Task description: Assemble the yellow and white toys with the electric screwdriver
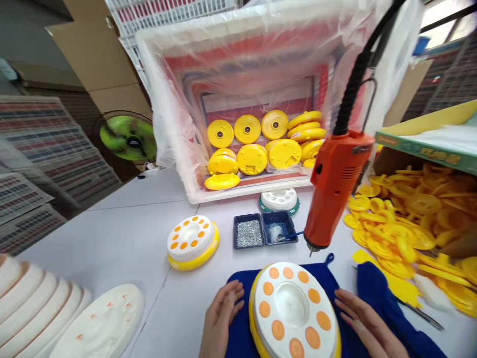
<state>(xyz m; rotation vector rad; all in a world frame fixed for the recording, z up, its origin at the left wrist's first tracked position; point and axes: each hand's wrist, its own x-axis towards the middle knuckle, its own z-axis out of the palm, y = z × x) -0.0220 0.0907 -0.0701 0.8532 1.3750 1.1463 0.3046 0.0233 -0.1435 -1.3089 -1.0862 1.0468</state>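
White tabletop: dotted disc on cloth; hanging screwdriver partly hides crate.

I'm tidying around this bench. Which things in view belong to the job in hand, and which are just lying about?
Likely the job's: orange-spotted disc between left hand and right hand; blue cloth beneath; orange power driver; small metal pieces; loose yellow parts.

Apparently just around: green fan; brown cardboard behind it.

a round plastic assembly lies on blue cloth, its white top ringed with orange circles around a recess, yellow underneath.
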